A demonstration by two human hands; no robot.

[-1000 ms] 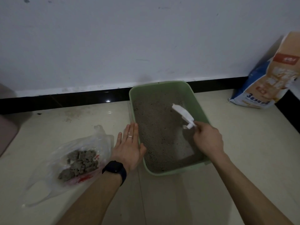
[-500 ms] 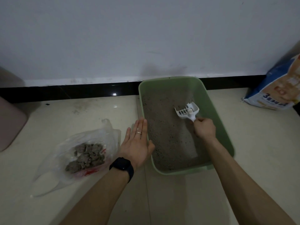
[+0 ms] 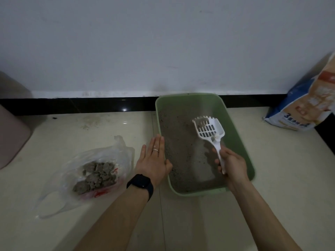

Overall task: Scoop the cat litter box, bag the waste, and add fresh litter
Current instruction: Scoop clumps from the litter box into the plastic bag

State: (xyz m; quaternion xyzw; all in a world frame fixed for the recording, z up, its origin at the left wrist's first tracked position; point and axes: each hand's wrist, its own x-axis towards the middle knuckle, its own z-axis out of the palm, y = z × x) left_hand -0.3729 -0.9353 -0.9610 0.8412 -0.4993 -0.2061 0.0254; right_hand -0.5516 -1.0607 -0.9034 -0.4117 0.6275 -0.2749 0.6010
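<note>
The white slotted scoop (image 3: 208,129) is held by its handle in the right hand (image 3: 231,164), whose fingers are curled round the lower shaft; its head is raised over the grey litter inside the green litter box (image 3: 237,136) and appears to carry nothing. The left hand (image 3: 154,157) is laid flat with straight fingers against the box's left rim and nothing is gripped by it. The box is set on the tiled floor (image 3: 272,178) with its far end at the wall. The plastic bag (image 3: 108,153) lies just left of the left hand, with grey clumps (image 3: 96,175) seen through it. The fresh litter sack (image 3: 304,105) is propped at the far right, well apart from the box.

The scoop is judged light and stiff, best gripped mid-handle for control; the box is likely to slide on smooth tile, so bracing at the rim is sensible; the bag is thin and limp, so its mouth should be gathered and the load perhaps supported from beneath, since the clumps may crumble; the sack is probably heavy and floppy, and is best taken at a top corner and under its base.
</note>
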